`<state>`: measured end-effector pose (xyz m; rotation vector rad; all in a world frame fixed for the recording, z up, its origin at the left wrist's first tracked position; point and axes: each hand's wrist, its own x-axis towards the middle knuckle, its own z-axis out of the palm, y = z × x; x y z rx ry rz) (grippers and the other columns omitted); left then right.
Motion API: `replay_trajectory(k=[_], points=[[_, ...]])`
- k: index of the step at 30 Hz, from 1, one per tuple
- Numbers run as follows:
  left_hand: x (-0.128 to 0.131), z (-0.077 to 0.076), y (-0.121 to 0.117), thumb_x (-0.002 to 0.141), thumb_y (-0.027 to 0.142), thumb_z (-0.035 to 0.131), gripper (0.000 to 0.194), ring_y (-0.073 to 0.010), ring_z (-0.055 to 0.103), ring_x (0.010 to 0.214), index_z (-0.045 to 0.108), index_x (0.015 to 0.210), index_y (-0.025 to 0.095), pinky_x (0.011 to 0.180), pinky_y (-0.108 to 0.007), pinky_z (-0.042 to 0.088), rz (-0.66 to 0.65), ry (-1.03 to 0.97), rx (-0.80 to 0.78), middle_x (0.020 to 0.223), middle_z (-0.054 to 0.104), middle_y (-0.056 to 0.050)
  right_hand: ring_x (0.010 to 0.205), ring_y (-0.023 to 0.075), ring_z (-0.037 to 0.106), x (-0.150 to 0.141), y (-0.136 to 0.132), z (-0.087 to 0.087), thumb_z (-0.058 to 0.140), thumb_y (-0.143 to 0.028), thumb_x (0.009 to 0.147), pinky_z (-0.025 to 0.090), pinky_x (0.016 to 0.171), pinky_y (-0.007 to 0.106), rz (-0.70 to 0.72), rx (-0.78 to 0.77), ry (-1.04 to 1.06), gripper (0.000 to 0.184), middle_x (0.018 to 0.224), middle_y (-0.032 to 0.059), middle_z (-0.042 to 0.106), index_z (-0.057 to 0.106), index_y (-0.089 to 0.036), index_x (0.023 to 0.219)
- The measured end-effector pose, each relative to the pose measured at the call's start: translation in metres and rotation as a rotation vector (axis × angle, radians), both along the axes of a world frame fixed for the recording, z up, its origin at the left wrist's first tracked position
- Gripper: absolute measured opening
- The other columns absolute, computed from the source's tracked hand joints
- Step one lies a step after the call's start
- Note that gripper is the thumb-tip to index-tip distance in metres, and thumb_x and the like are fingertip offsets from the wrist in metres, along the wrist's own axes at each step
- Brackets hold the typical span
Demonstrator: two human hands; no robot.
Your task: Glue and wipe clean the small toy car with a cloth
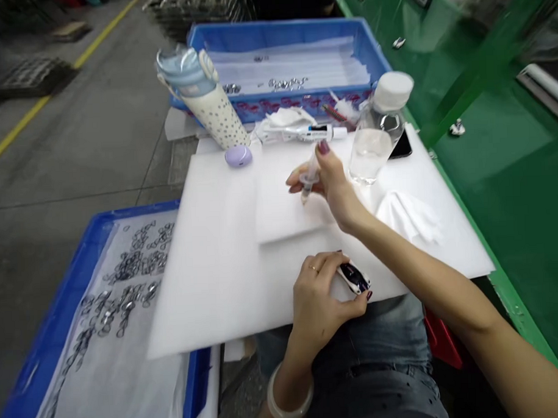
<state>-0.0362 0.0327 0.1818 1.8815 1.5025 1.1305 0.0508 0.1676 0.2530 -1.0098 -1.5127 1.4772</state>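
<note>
My left hand [316, 299] holds a small toy car [353, 277], white with a dark top, near the front edge of the white foam board [208, 284]. Its fingers and thumb pinch the car at both ends. Above the middle of the board, my right hand [328, 183] is closed around a small clear syringe [309, 178], thumb at its upper end and tip pointing down. The tip is apart from the car. A smaller white foam sheet [283, 218] lies beneath the right hand.
A tilted spotted tumbler [216, 113], a purple case [238, 156], a glue tube [317, 132] and a clear bottle [372, 145] stand or lie along the back. Crumpled tissue [410, 216] lies right. Blue trays [284, 102] with small shiny parts are behind and at left [92, 240].
</note>
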Motion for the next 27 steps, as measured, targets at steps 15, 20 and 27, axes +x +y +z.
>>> replay_trajectory(k=[15,20,27], points=[[-0.002,-0.008,-0.001,0.084,0.013,0.061,0.043,-0.0330,0.054,0.129,0.058,0.124,0.025,0.098,-0.052,0.056,0.037,0.174,0.115,0.137,0.058,-0.011,0.112,0.0341,0.058,0.169,0.005,-0.044,0.060,-0.034,0.081,0.042,0.098,0.052,-0.395,0.395,-0.839,0.027,0.118,0.0117,0.069,0.075,-0.021,0.099],[0.005,0.002,0.003,0.092,0.017,0.057,0.033,-0.0267,0.061,0.120,0.058,0.124,0.026,0.098,-0.047,0.056,0.101,0.024,0.142,0.124,0.066,-0.009,0.075,0.0216,0.060,0.136,-0.027,-0.028,0.049,-0.029,0.087,0.045,0.072,0.035,-0.307,0.386,-0.789,0.020,0.077,0.0064,0.067,0.066,-0.019,0.081],[0.028,0.039,0.018,0.093,0.025,0.061,0.009,-0.0164,0.067,0.076,0.068,0.098,0.023,0.069,-0.027,0.055,-0.038,-0.245,0.012,0.085,0.071,-0.001,0.058,0.0091,0.040,0.109,-0.078,-0.005,0.049,-0.027,0.094,0.031,0.055,0.023,0.072,0.008,-0.175,0.025,0.061,-0.0031,0.045,0.052,-0.017,0.071]])
